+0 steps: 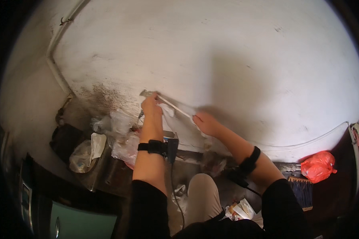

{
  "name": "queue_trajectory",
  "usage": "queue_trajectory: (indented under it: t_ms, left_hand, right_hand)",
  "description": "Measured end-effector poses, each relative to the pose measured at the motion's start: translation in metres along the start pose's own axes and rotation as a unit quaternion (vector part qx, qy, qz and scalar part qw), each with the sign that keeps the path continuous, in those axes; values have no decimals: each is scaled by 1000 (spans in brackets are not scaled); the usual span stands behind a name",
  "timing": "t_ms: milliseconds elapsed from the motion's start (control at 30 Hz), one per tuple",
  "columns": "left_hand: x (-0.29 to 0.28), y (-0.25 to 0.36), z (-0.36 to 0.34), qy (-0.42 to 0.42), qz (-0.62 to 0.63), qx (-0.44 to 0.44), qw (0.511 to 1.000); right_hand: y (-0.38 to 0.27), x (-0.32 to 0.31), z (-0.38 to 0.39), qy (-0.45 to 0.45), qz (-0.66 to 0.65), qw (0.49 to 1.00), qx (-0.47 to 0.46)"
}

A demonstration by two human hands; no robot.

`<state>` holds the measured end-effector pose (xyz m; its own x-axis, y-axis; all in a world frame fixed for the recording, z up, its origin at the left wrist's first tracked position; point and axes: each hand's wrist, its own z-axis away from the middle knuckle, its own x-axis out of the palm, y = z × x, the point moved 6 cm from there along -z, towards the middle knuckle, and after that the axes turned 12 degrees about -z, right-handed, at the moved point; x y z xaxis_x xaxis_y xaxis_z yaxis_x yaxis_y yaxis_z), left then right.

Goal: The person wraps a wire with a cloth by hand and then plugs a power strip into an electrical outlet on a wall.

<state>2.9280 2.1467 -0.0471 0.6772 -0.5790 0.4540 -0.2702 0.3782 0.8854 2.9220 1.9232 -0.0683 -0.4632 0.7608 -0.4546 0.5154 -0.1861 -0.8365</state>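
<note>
Against the white wall, a thin, straight white strip (174, 106), like a cable or cord, runs taut between my two hands. My left hand (150, 105) is closed at its upper left end, close to the wall. Beside those fingers is a small greyish flat piece (144, 93); whether I hold it or it is on the wall, I cannot tell. My right hand (206, 123) is closed round the strip's lower right end, with its fingertips partly hidden. White crumpled material (166, 110) shows just below my left hand.
Clear plastic bags (125, 145) crowd a dark surface at left. A pipe (55, 65) bends down the wall. At right are a thin cable (293, 147) along the wall, a red plastic bag (320, 166) and a bristled brush head (300, 193). Litter (240, 210) lies low.
</note>
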Motion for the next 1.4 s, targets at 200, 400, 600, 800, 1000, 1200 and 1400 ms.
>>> queue_trajectory:
  t_ms: [200, 400, 600, 800, 1000, 1200, 1400]
  left_hand:
    - [-17, 1, -28, 1, -41, 16, 999]
    - [-25, 0, -66, -8, -89, 49, 995]
    - [-24, 10, -50, -45, -282, 94, 954]
    - [-25, 5, -63, 3, -212, 2, 977]
    - [-14, -5, -61, -4, -173, 23, 985]
    - [-43, 6, -54, 54, -222, 32, 973]
    - [-44, -47, 44, -151, -343, 37, 926]
  right_hand:
    - [27, -71, 120, 37, 55, 994, 82]
    - [60, -126, 215, 56, 127, 986, 93]
    - [88, -171, 288, 92, 240, 965, 49]
    - [118, -227, 364, 127, 346, 917, 151]
    - [141, -298, 464, 351, 248, 890, 152]
    - [120, -289, 451, 449, -546, 706, -50]
    - [63, -242, 433, 362, -665, 650, -66]
